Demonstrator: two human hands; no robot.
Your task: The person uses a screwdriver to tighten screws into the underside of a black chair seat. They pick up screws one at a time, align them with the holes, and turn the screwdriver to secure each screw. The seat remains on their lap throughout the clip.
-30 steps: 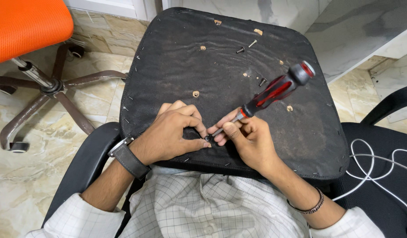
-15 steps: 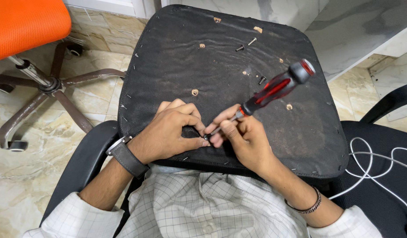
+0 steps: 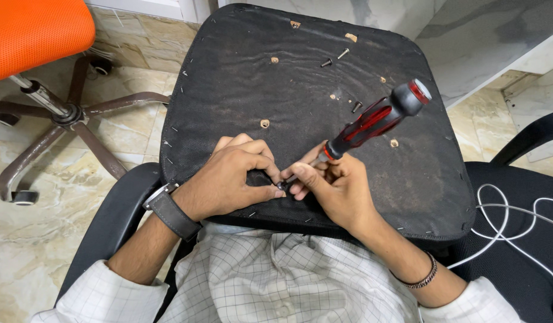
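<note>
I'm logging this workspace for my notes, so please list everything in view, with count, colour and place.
Seat panel: one, black, underside up, across the person's lap.
Screwdriver: one, red and black handle, in the right hand, tip at the panel's near edge.
Small screw: one, dark, between the fingertips at the tip.
Loose screws: about three, dark or silver, on the panel's far part.
Office chair: one, orange seat, dark base, upper left.
Cable: one, white, on the black seat at right.
Left hand: wristwatch, pinching the screw.
Right hand: bracelet, gripping the screwdriver shaft.
</note>
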